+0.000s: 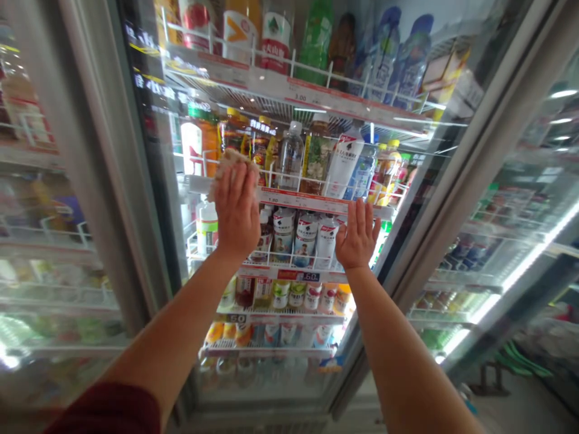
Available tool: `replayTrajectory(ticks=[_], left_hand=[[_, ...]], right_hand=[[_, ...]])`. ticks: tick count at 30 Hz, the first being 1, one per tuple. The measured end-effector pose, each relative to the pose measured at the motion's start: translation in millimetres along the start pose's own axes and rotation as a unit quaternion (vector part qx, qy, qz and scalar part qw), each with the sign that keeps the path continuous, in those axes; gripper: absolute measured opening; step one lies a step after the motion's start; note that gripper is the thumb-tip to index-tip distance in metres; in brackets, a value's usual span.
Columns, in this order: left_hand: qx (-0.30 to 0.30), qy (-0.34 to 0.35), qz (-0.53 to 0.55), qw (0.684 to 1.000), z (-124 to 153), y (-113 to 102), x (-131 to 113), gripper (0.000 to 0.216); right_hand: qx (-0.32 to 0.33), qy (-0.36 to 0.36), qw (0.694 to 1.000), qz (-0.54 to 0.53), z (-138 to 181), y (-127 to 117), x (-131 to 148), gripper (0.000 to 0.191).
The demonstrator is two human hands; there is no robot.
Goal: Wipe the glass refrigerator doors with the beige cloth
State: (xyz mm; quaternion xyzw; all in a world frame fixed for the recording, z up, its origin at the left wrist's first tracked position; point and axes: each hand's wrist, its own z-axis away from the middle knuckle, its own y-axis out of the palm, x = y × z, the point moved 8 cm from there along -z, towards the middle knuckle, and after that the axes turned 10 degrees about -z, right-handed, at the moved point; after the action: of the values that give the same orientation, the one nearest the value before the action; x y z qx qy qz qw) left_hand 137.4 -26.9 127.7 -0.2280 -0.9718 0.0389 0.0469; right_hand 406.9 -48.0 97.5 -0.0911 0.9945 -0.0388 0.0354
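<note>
I face a glass cooler door (407, 199) with shelves of drink bottles behind it. My left hand (236, 211) lies flat on the glass with its fingers stretched out, pressing a crumpled pale cloth (228, 164) against the pane. My right hand (357, 235) rests flat on the same glass further right, fingers apart and pointing up, holding nothing. Behind the hands runs a shelf edge with price tags (312, 202).
White wire shelves (294, 78) hold many bottles (290, 157) and small cartons. A grey door frame (104, 199) stands at the left with another cooler door (36, 241) beyond it. A further cooler (506, 241) lies at the right, above a patch of floor (520, 404).
</note>
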Motion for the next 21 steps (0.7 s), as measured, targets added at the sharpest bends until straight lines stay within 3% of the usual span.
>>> replayTrajectory(ticks=[3, 6, 9, 13, 15, 17, 19, 21], left_hand=[[0.017, 0.0, 0.007, 1.0, 30, 4, -17, 0.058], [0.055, 0.105, 0.013, 0.993, 67, 12, -46, 0.064], [0.059, 0.15, 0.01, 0.987, 54, 12, -39, 0.064], [0.015, 0.054, 0.017, 0.998, 8, 0, 0, 0.056], [0.001, 0.017, 0.024, 1.0, 16, -4, 1, 0.057], [-0.001, 0.012, 0.028, 1.0, 42, -4, -11, 0.062], [0.019, 0.056, 0.025, 0.998, 67, 1, -30, 0.068], [0.042, 0.103, 0.023, 0.994, 73, 7, -38, 0.071]], right_hand=[[0.008, 0.007, 1.0, -0.002, 0, 2, -1, 0.059], [0.013, 0.006, 1.0, 0.003, 0, 2, -1, 0.059], [0.012, 0.005, 1.0, 0.008, 0, 1, 0, 0.059], [0.008, 0.005, 1.0, 0.008, 0, 0, 0, 0.059], [0.009, 0.004, 1.0, 0.012, 0, 1, 0, 0.059], [0.009, 0.003, 1.0, 0.013, 0, 1, 1, 0.059], [0.005, -0.002, 1.0, 0.009, 0, 0, 1, 0.059], [-0.001, -0.005, 1.0, 0.006, 0, 0, 2, 0.06]])
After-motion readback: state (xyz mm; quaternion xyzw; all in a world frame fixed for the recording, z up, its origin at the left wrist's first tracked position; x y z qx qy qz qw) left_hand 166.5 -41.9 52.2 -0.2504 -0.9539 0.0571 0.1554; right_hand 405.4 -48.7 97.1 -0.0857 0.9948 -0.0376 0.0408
